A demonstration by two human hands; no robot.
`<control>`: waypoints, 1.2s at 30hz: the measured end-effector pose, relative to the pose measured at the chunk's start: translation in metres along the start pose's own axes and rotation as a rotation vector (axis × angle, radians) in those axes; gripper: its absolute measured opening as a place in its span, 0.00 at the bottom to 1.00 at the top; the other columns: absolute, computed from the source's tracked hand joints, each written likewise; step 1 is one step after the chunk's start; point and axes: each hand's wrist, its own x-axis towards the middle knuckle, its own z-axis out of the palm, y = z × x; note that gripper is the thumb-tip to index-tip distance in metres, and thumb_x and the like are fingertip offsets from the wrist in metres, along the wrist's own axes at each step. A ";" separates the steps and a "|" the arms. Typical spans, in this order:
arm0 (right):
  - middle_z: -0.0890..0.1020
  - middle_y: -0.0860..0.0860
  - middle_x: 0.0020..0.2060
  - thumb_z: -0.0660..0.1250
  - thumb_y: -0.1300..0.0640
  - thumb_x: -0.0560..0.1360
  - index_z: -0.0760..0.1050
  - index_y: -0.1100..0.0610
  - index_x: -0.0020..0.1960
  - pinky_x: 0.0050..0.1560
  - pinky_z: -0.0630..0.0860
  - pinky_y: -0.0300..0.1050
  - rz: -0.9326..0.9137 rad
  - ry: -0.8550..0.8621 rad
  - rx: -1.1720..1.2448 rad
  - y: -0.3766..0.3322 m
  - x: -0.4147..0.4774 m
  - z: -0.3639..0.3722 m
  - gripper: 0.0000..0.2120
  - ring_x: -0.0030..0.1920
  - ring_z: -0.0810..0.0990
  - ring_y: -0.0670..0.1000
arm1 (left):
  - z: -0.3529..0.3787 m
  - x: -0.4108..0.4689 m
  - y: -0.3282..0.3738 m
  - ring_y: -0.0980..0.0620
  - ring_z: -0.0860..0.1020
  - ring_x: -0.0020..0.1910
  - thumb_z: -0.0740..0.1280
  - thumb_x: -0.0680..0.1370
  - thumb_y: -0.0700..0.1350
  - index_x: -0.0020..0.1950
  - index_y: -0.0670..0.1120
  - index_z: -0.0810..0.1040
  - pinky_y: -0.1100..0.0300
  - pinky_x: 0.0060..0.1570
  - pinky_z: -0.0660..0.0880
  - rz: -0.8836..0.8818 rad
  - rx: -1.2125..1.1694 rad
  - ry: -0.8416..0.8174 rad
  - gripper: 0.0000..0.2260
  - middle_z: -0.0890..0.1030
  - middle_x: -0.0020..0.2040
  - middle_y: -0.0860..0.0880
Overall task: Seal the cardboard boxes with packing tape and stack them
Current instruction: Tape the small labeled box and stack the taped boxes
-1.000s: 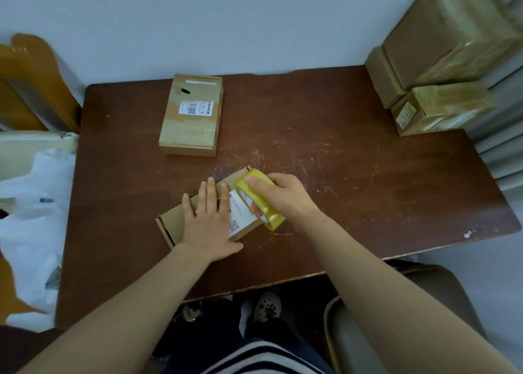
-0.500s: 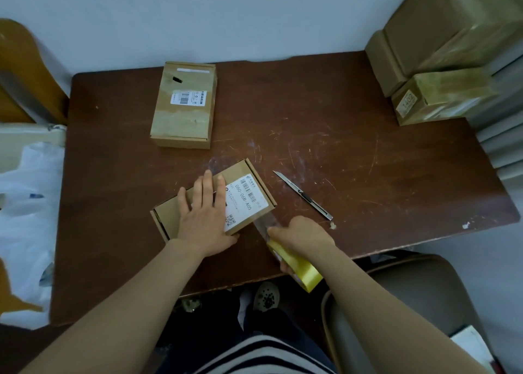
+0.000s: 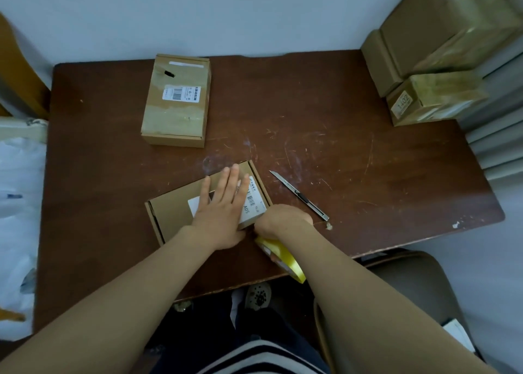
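On the scratched dark wooden table [image 3: 368, 175], near its front edge, a flat brown cardboard box [image 3: 175, 209] with a white barcode label lies closed. The left hand [image 3: 223, 212] presses on it with straight fingers. The right hand [image 3: 283, 220] grips a yellow packing tape roll [image 3: 283, 256] at its near corner.

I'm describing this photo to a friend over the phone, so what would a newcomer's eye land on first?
First, the two hands at the near edge of the table: the left hand lies flat on a small cardboard box, while the right hand holds a yellow tape roll at that box's near right corner. Next, a thin knife lies right of the box, and a stack of taped boxes fills the far right corner.
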 end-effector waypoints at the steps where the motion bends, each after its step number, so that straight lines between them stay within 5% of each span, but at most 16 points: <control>1: 0.75 0.50 0.37 0.62 0.47 0.76 0.74 0.54 0.56 0.40 0.69 0.46 0.002 0.002 0.002 0.001 0.000 -0.001 0.14 0.39 0.74 0.52 | 0.001 -0.001 0.001 0.44 0.29 0.74 0.65 0.74 0.61 0.73 0.48 0.27 0.42 0.69 0.31 0.017 0.003 0.009 0.50 0.29 0.75 0.41; 4: 0.75 0.51 0.34 0.60 0.48 0.77 0.74 0.57 0.52 0.38 0.69 0.45 0.017 0.007 0.001 0.001 -0.003 -0.001 0.13 0.35 0.75 0.51 | 0.012 -0.019 0.008 0.41 0.56 0.76 0.68 0.75 0.46 0.77 0.42 0.55 0.44 0.71 0.57 0.157 0.067 0.253 0.35 0.57 0.76 0.37; 6: 0.79 0.52 0.31 0.57 0.48 0.78 0.74 0.59 0.49 0.31 0.67 0.43 0.029 -0.002 0.008 -0.001 -0.003 0.000 0.15 0.30 0.77 0.50 | 0.022 -0.028 0.011 0.43 0.69 0.70 0.60 0.75 0.37 0.71 0.41 0.70 0.45 0.65 0.70 0.228 0.063 0.416 0.23 0.69 0.71 0.41; 8: 0.79 0.52 0.32 0.56 0.46 0.78 0.75 0.58 0.51 0.30 0.65 0.43 0.035 0.010 0.020 -0.002 -0.005 -0.001 0.17 0.31 0.76 0.50 | 0.021 -0.029 0.012 0.45 0.70 0.69 0.53 0.74 0.38 0.70 0.42 0.71 0.46 0.64 0.71 0.236 0.074 0.413 0.24 0.71 0.70 0.43; 13: 0.81 0.50 0.36 0.68 0.38 0.65 0.78 0.54 0.49 0.43 0.78 0.45 -0.092 -0.068 0.363 0.024 -0.010 0.008 0.22 0.38 0.81 0.51 | 0.014 -0.025 -0.006 0.43 0.68 0.70 0.75 0.68 0.37 0.71 0.42 0.70 0.45 0.65 0.67 0.290 -0.017 0.367 0.32 0.69 0.71 0.42; 17: 0.78 0.52 0.29 0.72 0.37 0.61 0.79 0.58 0.38 0.34 0.74 0.36 -0.203 -0.068 0.761 0.054 -0.019 0.030 0.23 0.30 0.80 0.49 | 0.005 -0.017 -0.015 0.46 0.37 0.76 0.73 0.69 0.51 0.78 0.45 0.50 0.46 0.73 0.48 0.108 -0.095 0.153 0.45 0.37 0.77 0.43; 20: 0.81 0.53 0.29 0.71 0.42 0.69 0.80 0.64 0.43 0.34 0.76 0.43 -0.209 -0.052 0.822 0.061 -0.022 0.037 0.23 0.28 0.80 0.51 | -0.002 -0.005 -0.021 0.43 0.27 0.72 0.72 0.62 0.65 0.76 0.48 0.32 0.40 0.69 0.34 -0.130 -0.021 0.018 0.60 0.30 0.75 0.40; 26: 0.83 0.59 0.29 0.67 0.53 0.74 0.76 0.63 0.43 0.34 0.78 0.43 -0.317 -0.155 0.837 0.066 -0.047 0.026 0.12 0.26 0.79 0.53 | -0.019 -0.004 -0.018 0.39 0.45 0.76 0.68 0.61 0.73 0.78 0.52 0.38 0.39 0.72 0.41 -0.160 -0.034 -0.053 0.58 0.47 0.77 0.39; 29: 0.81 0.59 0.28 0.66 0.57 0.70 0.75 0.65 0.47 0.31 0.76 0.43 -0.437 -0.181 0.986 0.081 -0.072 0.010 0.12 0.25 0.78 0.54 | -0.053 -0.004 -0.028 0.50 0.61 0.72 0.70 0.56 0.75 0.78 0.57 0.50 0.52 0.69 0.58 -0.162 -0.448 -0.320 0.57 0.59 0.76 0.50; 31: 0.81 0.59 0.29 0.68 0.58 0.68 0.77 0.63 0.45 0.29 0.76 0.41 -0.549 -0.190 1.144 0.085 -0.090 -0.009 0.10 0.25 0.78 0.54 | -0.074 -0.010 -0.036 0.59 0.68 0.63 0.71 0.56 0.73 0.73 0.61 0.64 0.61 0.58 0.63 -0.136 -0.742 -0.503 0.48 0.69 0.67 0.61; 33: 0.82 0.60 0.31 0.70 0.57 0.72 0.79 0.63 0.45 0.30 0.77 0.42 -0.652 -0.160 1.148 0.076 -0.099 -0.028 0.09 0.27 0.79 0.54 | -0.085 -0.018 -0.043 0.59 0.73 0.60 0.72 0.60 0.71 0.62 0.64 0.76 0.60 0.60 0.66 -0.117 -0.808 -0.571 0.31 0.77 0.60 0.63; 36: 0.83 0.59 0.33 0.69 0.53 0.76 0.80 0.64 0.47 0.34 0.78 0.44 -0.696 -0.068 1.012 0.048 -0.098 -0.045 0.13 0.30 0.80 0.53 | -0.092 -0.023 -0.045 0.55 0.76 0.57 0.72 0.67 0.62 0.60 0.57 0.79 0.59 0.63 0.69 -0.129 -0.839 -0.392 0.23 0.80 0.59 0.54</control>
